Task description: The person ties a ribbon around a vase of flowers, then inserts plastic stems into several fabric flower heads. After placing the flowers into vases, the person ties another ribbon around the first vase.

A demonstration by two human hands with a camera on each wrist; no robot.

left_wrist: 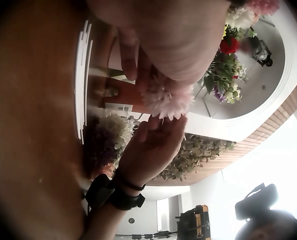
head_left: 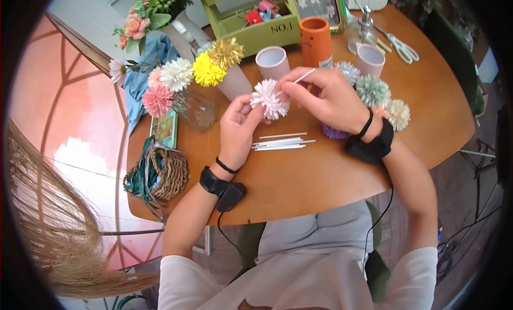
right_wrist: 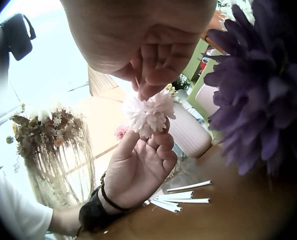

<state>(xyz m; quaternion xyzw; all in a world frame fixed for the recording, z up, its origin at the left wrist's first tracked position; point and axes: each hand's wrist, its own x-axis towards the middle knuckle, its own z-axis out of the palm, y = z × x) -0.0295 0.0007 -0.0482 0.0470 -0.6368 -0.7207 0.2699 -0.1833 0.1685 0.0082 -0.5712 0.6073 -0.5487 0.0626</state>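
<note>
In the head view my left hand (head_left: 239, 129) pinches a pale pink artificial pompom flower (head_left: 270, 99) between thumb and fingers, above the table. My right hand (head_left: 335, 99) comes in from the other side and pinches a thin white stick (head_left: 305, 75). The lower end of that stick meets the flower's petals. From the right wrist view, the right fingertips (right_wrist: 151, 86) sit right at the top of the pink flower (right_wrist: 149, 114), while the left hand (right_wrist: 141, 172) supports it from below. Several white sticks (head_left: 283, 143) lie in a loose bundle below the hands.
Left on the table (head_left: 299, 176) are a woven basket (head_left: 170, 173), a glass vase (head_left: 196, 109) and colourful pompom flowers (head_left: 176, 75). Behind stand an orange cup (head_left: 315, 40), pale cups (head_left: 271, 61) and a green wooden box (head_left: 256, 35). More flowers (head_left: 373, 91) and scissors (head_left: 402, 47) lie right.
</note>
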